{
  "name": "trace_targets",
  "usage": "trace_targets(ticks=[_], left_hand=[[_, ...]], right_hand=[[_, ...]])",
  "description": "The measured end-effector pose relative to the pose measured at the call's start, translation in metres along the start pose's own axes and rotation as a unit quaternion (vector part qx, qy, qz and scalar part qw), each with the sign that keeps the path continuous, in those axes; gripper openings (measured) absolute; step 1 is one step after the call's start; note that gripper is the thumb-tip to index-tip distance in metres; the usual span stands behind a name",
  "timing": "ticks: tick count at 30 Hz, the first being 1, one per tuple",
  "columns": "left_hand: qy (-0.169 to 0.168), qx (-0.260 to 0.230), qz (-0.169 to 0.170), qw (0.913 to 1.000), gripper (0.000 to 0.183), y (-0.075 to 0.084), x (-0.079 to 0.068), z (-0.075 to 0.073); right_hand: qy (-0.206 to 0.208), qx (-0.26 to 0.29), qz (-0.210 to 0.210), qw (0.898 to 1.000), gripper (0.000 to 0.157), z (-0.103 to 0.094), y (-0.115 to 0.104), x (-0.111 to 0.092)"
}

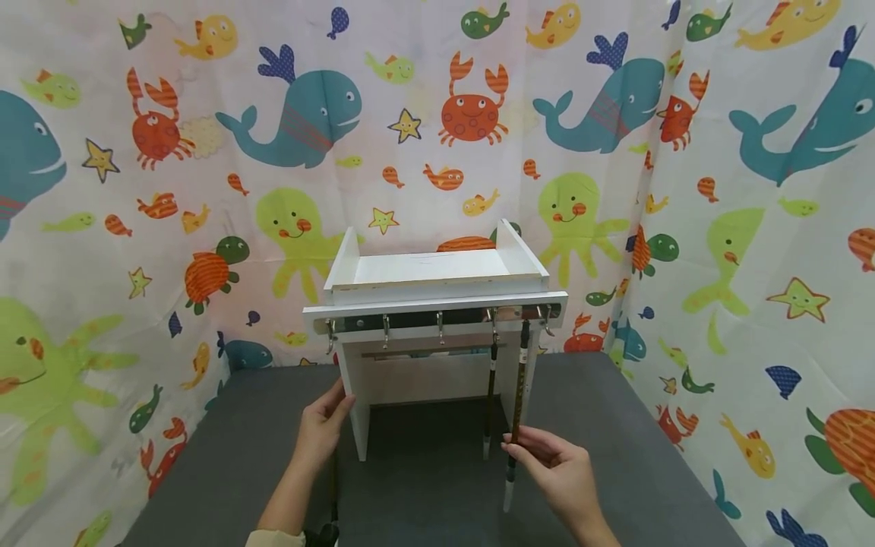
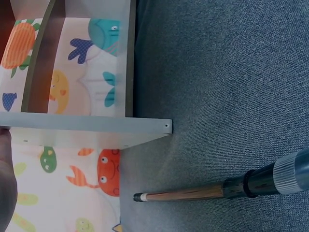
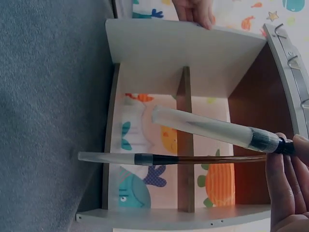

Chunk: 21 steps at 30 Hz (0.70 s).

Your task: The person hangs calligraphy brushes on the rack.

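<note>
My right hand (image 1: pixel 554 465) pinches the lower part of a calligraphy brush (image 1: pixel 522 380) between thumb and fingers. This brush hangs upright from the hook rail (image 1: pixel 410 318), near its right end. In the right wrist view its clear cap (image 3: pixel 203 126) points away from the hand. A second capped brush (image 1: pixel 491 387) hangs just left of it, untouched. My left hand (image 1: pixel 323 427) holds the left side panel (image 1: pixel 354 403) of a small white shelf (image 1: pixel 437 289), thumb at the front edge. Its fingertips (image 3: pixel 206 21) show at the panel's edge in the right wrist view.
Several metal hooks (image 1: pixel 386 330) line the rail, the left ones bare. Another brush (image 2: pixel 188 193) shows near the left forearm, over the grey carpet-like surface (image 1: pixel 424 486). A curtain (image 1: pixel 410 175) printed with sea animals surrounds the shelf at the back and sides.
</note>
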<state>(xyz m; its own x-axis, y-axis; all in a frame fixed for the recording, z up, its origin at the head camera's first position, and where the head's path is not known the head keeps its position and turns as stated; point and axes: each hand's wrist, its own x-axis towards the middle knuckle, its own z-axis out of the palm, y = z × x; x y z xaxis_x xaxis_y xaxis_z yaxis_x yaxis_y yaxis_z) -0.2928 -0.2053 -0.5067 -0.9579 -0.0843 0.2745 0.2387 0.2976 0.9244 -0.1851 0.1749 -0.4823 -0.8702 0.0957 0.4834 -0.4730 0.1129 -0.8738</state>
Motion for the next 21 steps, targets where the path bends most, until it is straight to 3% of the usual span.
trace_targets(ticks=[8,18,21], left_hand=[[0.005,0.009,0.017,0.9998,0.056,-0.001,-0.002,0.001],[0.006,0.006,0.014,0.9999,0.056,0.000,-0.003,0.000],[0.003,0.002,0.017,0.9998,0.056,0.001,-0.003,0.000]], right_hand=[[-0.067,0.025,-0.035,0.997,0.028,0.013,0.003,-0.009],[-0.140,0.047,-0.016,0.989,0.024,0.029,0.009,-0.018],[-0.161,0.046,0.009,0.986,0.025,0.032,0.010,-0.018]])
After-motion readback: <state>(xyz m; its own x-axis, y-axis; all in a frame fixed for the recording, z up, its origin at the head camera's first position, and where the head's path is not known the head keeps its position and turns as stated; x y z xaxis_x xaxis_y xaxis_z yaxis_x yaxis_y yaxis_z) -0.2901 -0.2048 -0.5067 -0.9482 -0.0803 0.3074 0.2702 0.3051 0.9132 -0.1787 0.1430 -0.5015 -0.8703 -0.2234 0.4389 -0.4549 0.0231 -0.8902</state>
